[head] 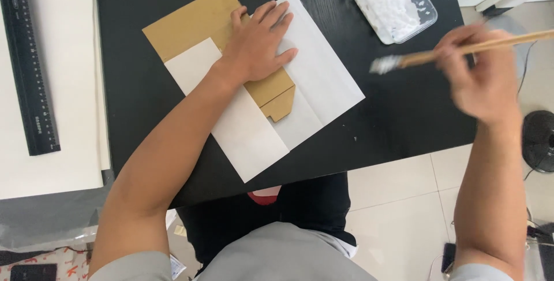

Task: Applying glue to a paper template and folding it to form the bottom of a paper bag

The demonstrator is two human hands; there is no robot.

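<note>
the black table [144, 96] fills the middle of the frame, with a white board [63, 142] and a long black ruler [26, 67] lying at the far left. near the centre lies a white sheet of paper [323, 79], turned at an angle, with a brown cardboard piece [193, 24] on top of it running toward the upper left, and a second white panel [242, 131] folded over the card's lower side. in the upper right sits a clear plastic tub [395, 4] of white paste.

the left hand [257, 44] lies flat on the card and paper, fingers spread wide and pressing down, gripping nothing. the right hand [482, 76], at the right edge and blurred, has its fingers closed round a wooden-handled brush [456, 53]; the bristles hang in the air just below the tub, well apart from the paper.

what could go wrong, as a judgement: the wet bristles might drip paste on the bare table or on the clean face of the sheet; the card could slip out of line if the flat hand eases; and the spread fingers lie close to where paste may land, so they might smear it.
</note>
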